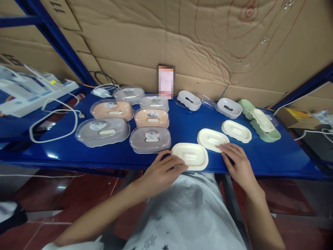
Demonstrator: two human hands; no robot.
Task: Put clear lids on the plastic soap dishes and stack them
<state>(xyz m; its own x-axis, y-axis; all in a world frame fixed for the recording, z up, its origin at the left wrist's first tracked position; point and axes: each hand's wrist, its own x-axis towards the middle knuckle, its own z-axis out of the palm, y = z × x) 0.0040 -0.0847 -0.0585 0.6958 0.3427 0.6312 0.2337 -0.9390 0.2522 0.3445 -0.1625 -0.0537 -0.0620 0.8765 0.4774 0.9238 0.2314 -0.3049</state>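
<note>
My left hand (166,169) grips the left end of a cream oval soap-dish tray (194,159) at the table's front edge, thumb and fingers on its rim. My right hand (238,161) has its fingertips closed at the near right corner of a second cream tray (210,138), lying just behind and to the right. Another cream tray (236,131) lies flat beyond my right fingers. Farther right, a cream tray (262,119) rests tilted across green soap-dish bases (270,134).
Lidded soap boxes, grey (145,146) and peach (145,122), stand in rows on the blue table (179,133). Grey bases (229,107) and clear lids (206,100) sit at the back. A blurred upright panel (165,81) leans on cardboard. White cables (75,125) lie left.
</note>
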